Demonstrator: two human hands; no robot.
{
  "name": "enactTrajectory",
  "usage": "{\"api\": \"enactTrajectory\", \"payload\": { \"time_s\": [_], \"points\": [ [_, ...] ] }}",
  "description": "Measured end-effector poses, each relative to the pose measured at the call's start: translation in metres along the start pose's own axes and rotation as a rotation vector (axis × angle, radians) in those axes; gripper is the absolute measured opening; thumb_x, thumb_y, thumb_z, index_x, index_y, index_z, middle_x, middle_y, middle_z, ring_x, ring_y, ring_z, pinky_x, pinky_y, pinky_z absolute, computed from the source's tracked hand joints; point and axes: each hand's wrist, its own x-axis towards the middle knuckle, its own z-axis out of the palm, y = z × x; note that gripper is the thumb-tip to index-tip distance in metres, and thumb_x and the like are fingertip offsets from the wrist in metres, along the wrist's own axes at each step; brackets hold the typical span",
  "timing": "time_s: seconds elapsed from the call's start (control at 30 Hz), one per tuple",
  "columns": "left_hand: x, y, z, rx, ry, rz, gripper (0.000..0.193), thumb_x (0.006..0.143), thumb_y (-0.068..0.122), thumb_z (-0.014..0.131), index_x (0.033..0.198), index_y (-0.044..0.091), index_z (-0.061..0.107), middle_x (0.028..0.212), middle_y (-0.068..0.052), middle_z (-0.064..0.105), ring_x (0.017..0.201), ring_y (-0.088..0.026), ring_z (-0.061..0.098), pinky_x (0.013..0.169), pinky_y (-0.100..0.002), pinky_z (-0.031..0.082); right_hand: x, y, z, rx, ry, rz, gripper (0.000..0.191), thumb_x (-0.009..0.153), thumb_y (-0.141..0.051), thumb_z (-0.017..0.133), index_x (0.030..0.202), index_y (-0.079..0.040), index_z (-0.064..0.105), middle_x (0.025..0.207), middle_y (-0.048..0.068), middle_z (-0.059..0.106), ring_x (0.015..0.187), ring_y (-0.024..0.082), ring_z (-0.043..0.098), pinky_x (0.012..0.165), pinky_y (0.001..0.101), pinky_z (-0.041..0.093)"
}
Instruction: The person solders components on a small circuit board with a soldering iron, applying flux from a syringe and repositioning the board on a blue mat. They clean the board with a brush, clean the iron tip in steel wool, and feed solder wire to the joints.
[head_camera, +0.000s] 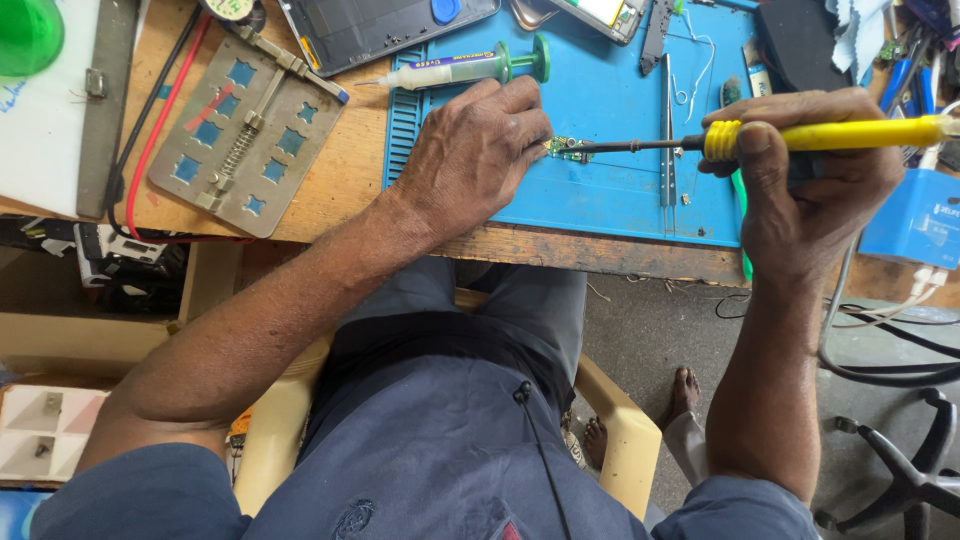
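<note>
My left hand (478, 150) rests on the blue work mat (620, 190) and pinches a small green circuit board (570, 150) at its fingertips. My right hand (805, 185) grips a yellow-handled soldering iron (830, 135) held level, its dark metal tip reaching left onto the small board. Both forearms stretch from my lap up to the wooden bench.
A syringe with a green plunger (470, 68) lies above my left hand. Tweezers (667, 140) lie upright on the mat. A metal board-holder jig (245, 135) sits at left, a phone back shell (375, 28) at top, a blue box (915, 220) and cables at right.
</note>
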Motion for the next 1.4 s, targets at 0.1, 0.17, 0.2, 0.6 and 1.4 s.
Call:
{"api": "enactTrajectory", "payload": {
  "time_s": [0.1, 0.17, 0.2, 0.6, 1.4],
  "points": [
    [0.0002, -0.0003, 0.0003, -0.003, 0.000, 0.000, 0.009, 0.094, 0.012, 0.078, 0.095, 0.005, 0.073, 0.097, -0.005, 0.059, 0.084, -0.022, 0.061, 0.076, -0.039, 0.058, 0.0009, -0.0023, 0.0009, -0.025, 0.002, 0.000, 0.029, 0.122, -0.024, 0.071, 0.120, 0.002, 0.061, 0.107, 0.015, 0.076, 0.085, 0.014, 0.074, 0.077, 0.0220, 0.060],
    [0.0001, -0.0002, 0.0004, -0.004, 0.005, -0.001, 0.008, 0.094, 0.012, 0.078, 0.096, 0.005, 0.073, 0.097, -0.005, 0.059, 0.085, -0.022, 0.061, 0.077, -0.039, 0.058, 0.0008, -0.0044, 0.0008, -0.031, 0.012, 0.020, 0.030, 0.123, -0.025, 0.072, 0.120, 0.003, 0.061, 0.107, 0.015, 0.076, 0.086, 0.013, 0.073, 0.079, 0.0220, 0.060],
    [0.0001, -0.0001, 0.0004, -0.010, 0.004, 0.000, 0.009, 0.094, 0.012, 0.078, 0.096, 0.005, 0.073, 0.098, -0.005, 0.059, 0.085, -0.021, 0.061, 0.077, -0.039, 0.059, 0.0006, -0.0052, 0.0009, -0.032, 0.018, 0.029, 0.031, 0.123, -0.025, 0.072, 0.120, 0.003, 0.061, 0.108, 0.015, 0.076, 0.086, 0.013, 0.073, 0.080, 0.0219, 0.059],
    [0.0003, 0.0010, -0.0007, -0.002, -0.006, -0.004, 0.009, 0.094, 0.012, 0.078, 0.096, 0.005, 0.073, 0.097, -0.006, 0.059, 0.085, -0.022, 0.061, 0.078, -0.040, 0.058, 0.0007, -0.0065, 0.0032, 0.008, 0.030, 0.037, 0.031, 0.121, -0.026, 0.073, 0.119, 0.002, 0.061, 0.105, 0.015, 0.075, 0.084, 0.013, 0.073, 0.076, 0.0218, 0.060],
    [0.0018, 0.0002, -0.0004, -0.013, 0.005, -0.005, 0.008, 0.093, 0.012, 0.077, 0.095, 0.005, 0.073, 0.098, -0.005, 0.060, 0.085, -0.022, 0.061, 0.078, -0.039, 0.058, 0.0032, -0.0056, 0.0064, 0.065, 0.036, 0.022, 0.031, 0.121, -0.025, 0.071, 0.120, 0.004, 0.060, 0.104, 0.016, 0.074, 0.084, 0.015, 0.075, 0.073, 0.0243, 0.063]
  ]
}}
